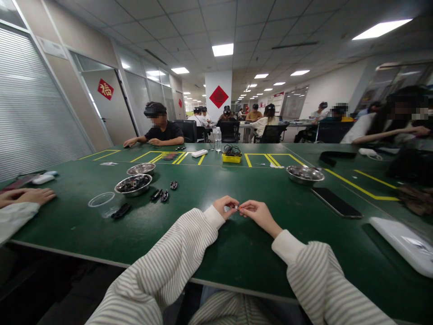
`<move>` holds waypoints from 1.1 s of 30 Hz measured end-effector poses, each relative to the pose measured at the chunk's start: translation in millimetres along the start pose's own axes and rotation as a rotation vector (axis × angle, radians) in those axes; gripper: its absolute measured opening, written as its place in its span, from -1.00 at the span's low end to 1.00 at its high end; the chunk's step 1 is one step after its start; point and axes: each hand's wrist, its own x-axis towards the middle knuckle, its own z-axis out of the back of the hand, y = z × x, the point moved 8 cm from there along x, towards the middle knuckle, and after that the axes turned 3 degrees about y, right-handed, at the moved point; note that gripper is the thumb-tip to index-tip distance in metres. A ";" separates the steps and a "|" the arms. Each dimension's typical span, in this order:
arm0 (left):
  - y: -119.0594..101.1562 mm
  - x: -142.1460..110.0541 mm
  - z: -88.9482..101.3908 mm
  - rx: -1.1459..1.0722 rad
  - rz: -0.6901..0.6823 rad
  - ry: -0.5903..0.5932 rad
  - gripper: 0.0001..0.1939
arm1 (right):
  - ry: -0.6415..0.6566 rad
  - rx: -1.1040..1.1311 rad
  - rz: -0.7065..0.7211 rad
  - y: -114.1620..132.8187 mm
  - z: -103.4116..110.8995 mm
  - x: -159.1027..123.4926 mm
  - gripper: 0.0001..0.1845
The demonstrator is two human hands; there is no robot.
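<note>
My left hand (224, 207) and my right hand (257, 215) meet above the green table (216, 253), fingertips almost touching. Thumb and fingers of the left pinch a small whitish part (236, 207). A tiny orange-red piece (239, 208) shows at the fingertips of my right hand, which is closed in a pinch too. Both are too small to name, and the fingers partly cover them. To the left of my hands lie several small black parts (164, 195), beside a steel bowl (133, 192) filled with more dark parts.
A second steel bowl (141, 169), a clear plastic cup (102, 204) and a black piece (121, 211) are at left. On the right are another bowl (305, 181), a phone (336, 201) and a white case (404, 246). A neighbour's hand (35, 196) rests at far left.
</note>
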 end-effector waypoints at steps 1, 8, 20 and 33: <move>-1.0 0.0 -0.3 0.010 -0.006 0.006 -0.83 | 0.001 0.003 -0.005 -1.0 0.0 0.2 -0.76; -6.2 -0.6 -2.0 0.117 -0.045 0.039 -0.82 | -0.016 -0.066 -0.004 -0.8 3.1 0.3 -0.76; 48.8 4.5 17.0 0.529 0.234 0.048 -0.81 | 0.126 -0.381 0.016 0.5 -10.5 -0.2 -0.63; 149.4 -30.3 124.9 0.891 0.960 0.117 -0.78 | 0.142 -0.433 0.020 -1.8 -10.6 0.3 -0.66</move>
